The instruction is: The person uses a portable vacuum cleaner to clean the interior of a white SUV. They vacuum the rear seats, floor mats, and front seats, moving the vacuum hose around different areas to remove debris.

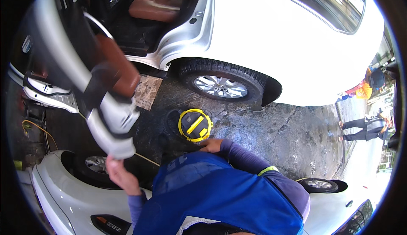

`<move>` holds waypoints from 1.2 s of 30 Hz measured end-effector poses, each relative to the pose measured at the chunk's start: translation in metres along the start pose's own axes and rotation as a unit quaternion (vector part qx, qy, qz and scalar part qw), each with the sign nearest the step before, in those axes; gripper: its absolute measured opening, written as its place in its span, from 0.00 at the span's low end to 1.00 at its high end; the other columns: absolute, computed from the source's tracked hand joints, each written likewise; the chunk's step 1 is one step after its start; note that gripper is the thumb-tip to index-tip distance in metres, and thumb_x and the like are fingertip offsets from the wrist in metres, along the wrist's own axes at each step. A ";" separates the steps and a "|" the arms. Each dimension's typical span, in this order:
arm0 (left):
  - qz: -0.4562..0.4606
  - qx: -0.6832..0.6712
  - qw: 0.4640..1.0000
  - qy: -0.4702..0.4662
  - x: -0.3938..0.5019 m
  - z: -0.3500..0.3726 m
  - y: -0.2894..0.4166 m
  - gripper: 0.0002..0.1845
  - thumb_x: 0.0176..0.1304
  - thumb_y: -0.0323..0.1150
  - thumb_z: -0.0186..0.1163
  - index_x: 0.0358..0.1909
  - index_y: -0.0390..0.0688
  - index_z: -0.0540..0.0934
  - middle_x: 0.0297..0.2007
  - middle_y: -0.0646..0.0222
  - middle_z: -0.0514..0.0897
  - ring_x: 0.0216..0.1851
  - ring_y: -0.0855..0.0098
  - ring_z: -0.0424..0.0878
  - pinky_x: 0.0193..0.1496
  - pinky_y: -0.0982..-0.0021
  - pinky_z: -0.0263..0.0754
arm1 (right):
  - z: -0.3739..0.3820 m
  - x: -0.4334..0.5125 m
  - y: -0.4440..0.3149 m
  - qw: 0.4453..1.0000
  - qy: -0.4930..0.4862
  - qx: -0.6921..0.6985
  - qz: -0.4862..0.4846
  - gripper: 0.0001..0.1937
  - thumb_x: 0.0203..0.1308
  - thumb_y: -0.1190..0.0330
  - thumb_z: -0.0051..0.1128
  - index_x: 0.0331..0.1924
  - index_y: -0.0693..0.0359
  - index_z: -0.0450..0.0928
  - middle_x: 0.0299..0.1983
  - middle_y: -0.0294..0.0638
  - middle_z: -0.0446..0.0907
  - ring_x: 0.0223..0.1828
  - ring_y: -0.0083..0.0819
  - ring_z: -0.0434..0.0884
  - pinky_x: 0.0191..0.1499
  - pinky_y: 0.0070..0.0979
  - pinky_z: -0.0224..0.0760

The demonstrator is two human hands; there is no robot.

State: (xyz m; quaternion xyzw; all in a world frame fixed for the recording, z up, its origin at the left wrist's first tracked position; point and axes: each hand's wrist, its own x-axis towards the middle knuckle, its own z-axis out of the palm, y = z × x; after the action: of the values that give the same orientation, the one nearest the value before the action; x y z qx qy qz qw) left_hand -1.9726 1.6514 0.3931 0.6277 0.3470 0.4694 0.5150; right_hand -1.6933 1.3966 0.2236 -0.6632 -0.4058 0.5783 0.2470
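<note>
My left hand [122, 176] has its fingertips at the near edge of a white car's open door [111, 133], which is blurred; whether they grip it cannot be told. Brown trim shows on the door's inner side. My right hand [212, 145] is low before my body, fingers partly curled and partly hidden, close beside a black and yellow canister vacuum cleaner [195, 125] that stands on the wet floor. Behind the door, the car's cabin shows a brown seat [155, 2]. A printed paper floor mat [149, 91] lies below the door sill.
The car's rear wheel [221, 86] is beyond the vacuum cleaner. A second white car [73, 196] stands close behind me on the left. A yellow cord [41, 127] runs at far left. Two people, one in orange [364, 90] and one in dark trousers [365, 129], are at the right.
</note>
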 end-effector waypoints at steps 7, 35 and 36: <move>-0.034 0.056 0.914 -0.401 0.012 0.075 -0.015 0.19 0.81 0.34 0.58 0.65 0.33 0.81 0.60 0.57 0.87 0.62 0.69 0.83 0.68 0.67 0.74 | 0.008 0.012 -0.014 0.998 0.039 -0.042 0.025 0.48 0.64 0.35 0.60 0.71 0.74 0.72 0.70 0.65 0.75 0.72 0.55 0.75 0.75 0.38 0.65; -0.199 0.027 0.971 -0.133 0.391 -0.220 -0.210 0.22 0.76 0.36 0.67 0.65 0.36 0.78 0.47 0.68 0.89 0.49 0.77 0.85 0.57 0.72 0.80 | -0.065 0.305 -0.413 0.946 0.161 0.258 -0.114 0.16 0.71 0.61 0.66 0.51 0.63 0.76 0.29 0.38 0.81 0.23 0.26 0.81 0.28 0.25 0.75; -0.203 0.019 0.968 -0.143 0.404 -0.222 -0.205 0.23 0.76 0.35 0.66 0.67 0.37 0.77 0.48 0.69 0.88 0.50 0.76 0.85 0.57 0.72 0.79 | -0.067 0.323 -0.430 0.936 0.162 0.279 -0.137 0.17 0.72 0.61 0.65 0.53 0.63 0.75 0.29 0.39 0.81 0.23 0.26 0.81 0.28 0.25 0.75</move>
State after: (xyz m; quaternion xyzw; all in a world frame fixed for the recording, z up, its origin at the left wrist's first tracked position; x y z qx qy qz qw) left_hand -2.0447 2.1412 0.2936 0.6140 0.3990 0.2539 0.6319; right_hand -1.7369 1.9082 0.3972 -0.5899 -0.2697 0.5134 0.5618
